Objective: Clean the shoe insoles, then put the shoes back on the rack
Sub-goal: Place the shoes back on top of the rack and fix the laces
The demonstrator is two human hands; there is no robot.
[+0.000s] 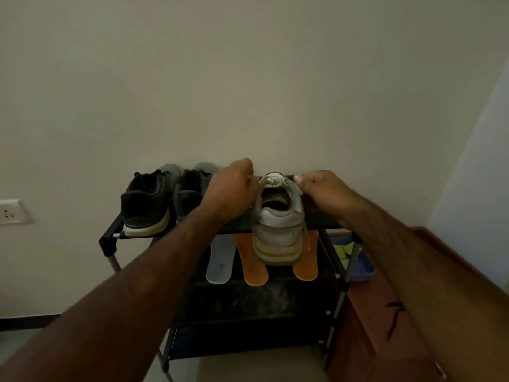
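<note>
Fingers [299, 178] of the right hand [323, 193] pinch the pale shoe [278, 227] at its collar. The left hand [231, 190] curls onto the opposite side, spreading the mouth. The shoe stands on the rack [110, 239], heel overhanging the top shelf's front edge. Orange insoles [252, 261] lie on the shelf below. I'd say refitting is under way, so next one hand must let go to fetch an insole.

A: How do the arms lie?
B: Both reach forward, forearms bare, drawing together at the wrists.
A: And the hands?
B: The left hand [230, 190] is knuckles-up, fingers curled on the near side of the shoe [278, 217]. The right hand [322, 188] pinches its other side.
</note>
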